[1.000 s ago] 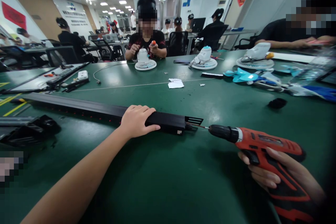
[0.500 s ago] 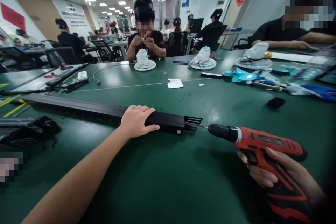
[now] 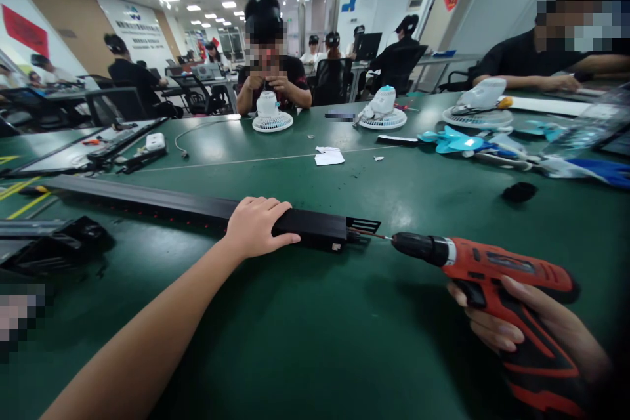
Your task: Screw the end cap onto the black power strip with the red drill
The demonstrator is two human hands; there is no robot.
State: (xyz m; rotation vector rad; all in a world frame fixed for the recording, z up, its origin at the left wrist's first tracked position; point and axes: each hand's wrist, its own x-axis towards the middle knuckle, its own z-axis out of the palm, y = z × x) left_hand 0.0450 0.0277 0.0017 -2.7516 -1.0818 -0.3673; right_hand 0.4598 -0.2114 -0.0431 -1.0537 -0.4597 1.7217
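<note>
A long black bar-shaped housing lies across the green table, its near end pointing right. My left hand is wrapped over the top of it close to that end. In my right hand is a red and black cordless drill, gripped by its handle and pointing left. The drill's long thin bit reaches to the housing's end, beside a slotted black piece that sticks out there. Where exactly the tip of the bit sits is too small to make out.
White fan parts stand along the far side, before a seated co-worker. Blue fan blades lie at the right, near a small black piece. Paper scraps lie mid-table. Black parts are at the left.
The drill and my right hand have shifted very slightly right in view, as has most of the scene. My left hand keeps its hold on the housing. The co-worker opposite leans their head a little.
</note>
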